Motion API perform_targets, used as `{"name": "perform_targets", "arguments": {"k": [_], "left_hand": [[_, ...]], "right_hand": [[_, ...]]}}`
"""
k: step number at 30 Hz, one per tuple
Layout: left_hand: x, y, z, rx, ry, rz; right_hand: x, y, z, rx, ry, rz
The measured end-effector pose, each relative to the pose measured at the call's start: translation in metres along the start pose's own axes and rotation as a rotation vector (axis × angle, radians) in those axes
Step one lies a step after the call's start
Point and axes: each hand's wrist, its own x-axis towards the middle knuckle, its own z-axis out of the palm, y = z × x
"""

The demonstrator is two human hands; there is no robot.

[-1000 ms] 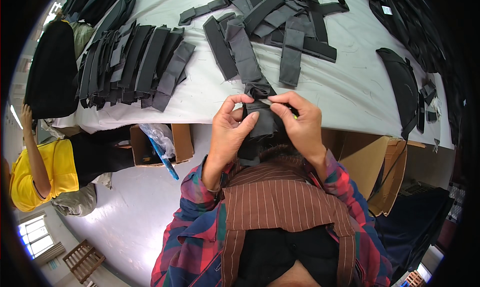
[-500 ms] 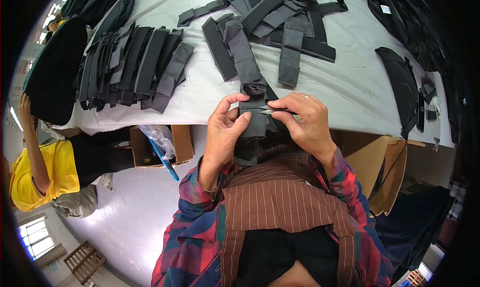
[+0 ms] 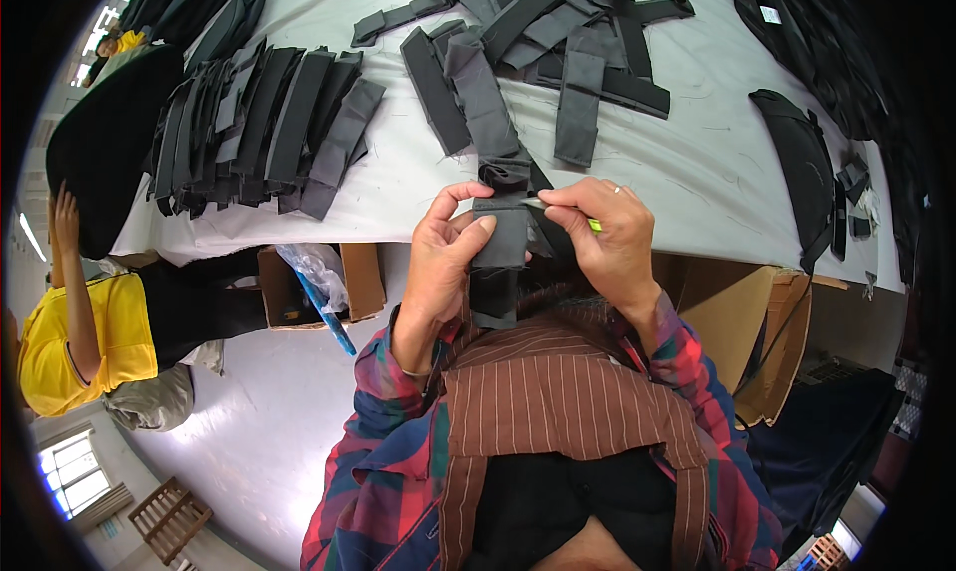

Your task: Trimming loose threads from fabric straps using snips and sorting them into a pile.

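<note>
Between the thumb and fingers of my left hand (image 3: 444, 257) is a dark grey fabric strip (image 3: 501, 237), held by its left edge near the table's front. The strip's lower end hangs past the table edge, and its upper part is folded. My right hand (image 3: 609, 234) is closed around a small pointed cutting tool (image 3: 596, 226) with a yellow-green part. Its light metal tip lies at the strip's right edge, close to a seam; I cannot tell whether it touches. Most of the tool is hidden by my fingers.
Similar strips lie in a neat row (image 3: 264, 123) at left and a loose pile (image 3: 568, 33) ahead. A black curved fabric piece (image 3: 792, 163) lies at right. Cardboard boxes (image 3: 363, 284) stand below the table (image 3: 687, 193). A person in yellow (image 3: 95, 337) handles a large black panel (image 3: 110, 153).
The tool's tip has moved up and back to the right from the strip, with my right hand turning slightly. My left hand keeps its grip nearly in place.
</note>
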Motion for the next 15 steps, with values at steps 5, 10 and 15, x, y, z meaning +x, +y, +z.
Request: {"name": "perform_targets", "arguments": {"k": [5, 10, 15], "left_hand": [[0.0001, 0.0017, -0.0016, -0.041, 0.003, 0.006], [-0.0009, 0.0027, -0.0012, -0.023, -0.008, 0.020], [-0.0008, 0.0002, -0.0020, 0.044, -0.012, 0.041]], "right_hand": [[-0.0038, 0.0044, -0.0032, 0.318, 0.010, 0.254], [-0.0022, 0.0026, -0.0067, 0.288, -0.094, 0.253], [0.0012, -0.0039, -0.0094, 0.270, -0.175, 0.258]]}}
